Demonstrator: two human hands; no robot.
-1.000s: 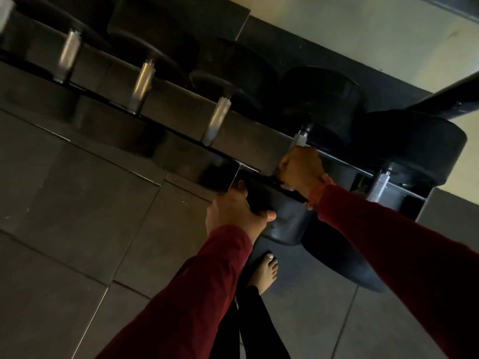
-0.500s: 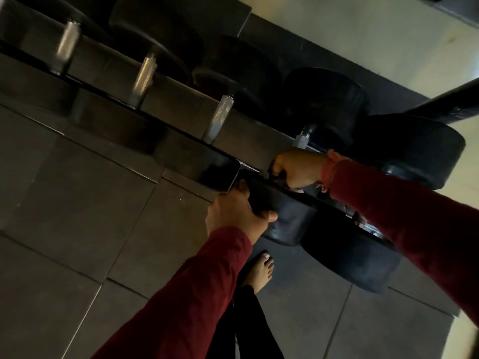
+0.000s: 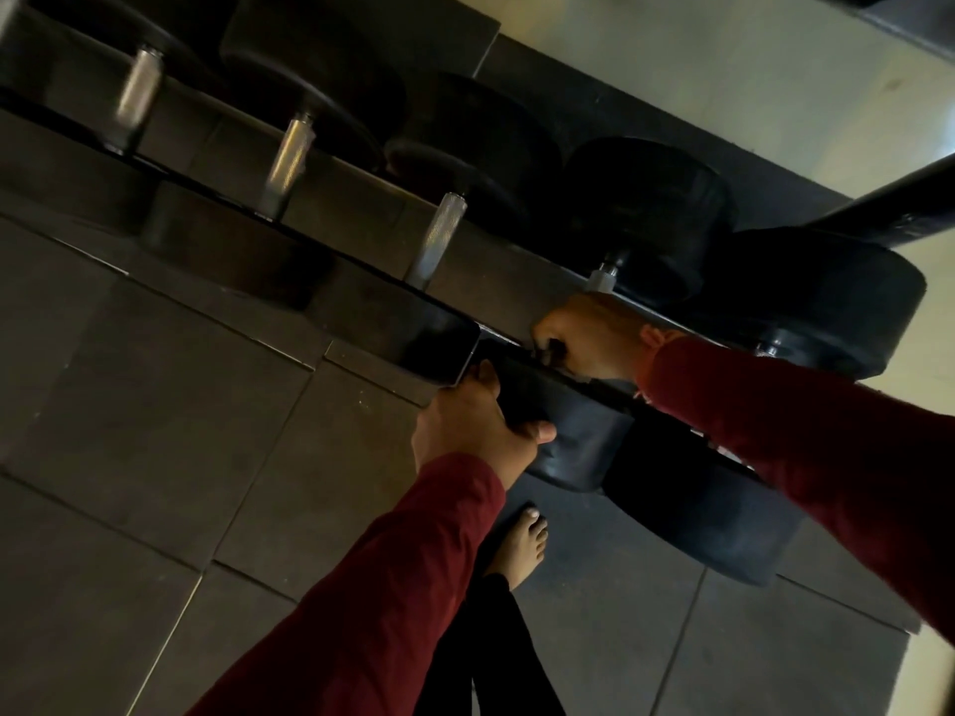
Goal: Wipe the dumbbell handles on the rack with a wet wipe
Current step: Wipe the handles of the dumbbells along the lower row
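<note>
Two hands are engaged at one dumbbell on the low black steel rack [image 3: 362,167]. The right hand [image 3: 589,335] is curled round the knurled silver handle [image 3: 603,279] of the fourth dumbbell along, covering most of it; only a short pale stub shows above the knuckles. A second ago this hand sat higher and more squarely over the bar; it has since slid down and turned towards the near end, while the red sleeve [image 3: 806,436] has swung across the neighbouring handle. I judge this a wiping stroke in progress along that bar. The wet wipe itself cannot be made out; if present, it is hidden inside the fist. The left hand [image 3: 475,431] has not shifted: it grips the near black rubber weight head [image 3: 568,436] of the same dumbbell, thumb over the face, evidently steadying it.

Three further handles [image 3: 439,237] to the left stand exposed, cylindrical, bright metal with cross-hatched knurling. Weight heads are matt, round and dull black. Floor tiles [image 3: 155,405] are dark, lightly speckled rubber.
</note>
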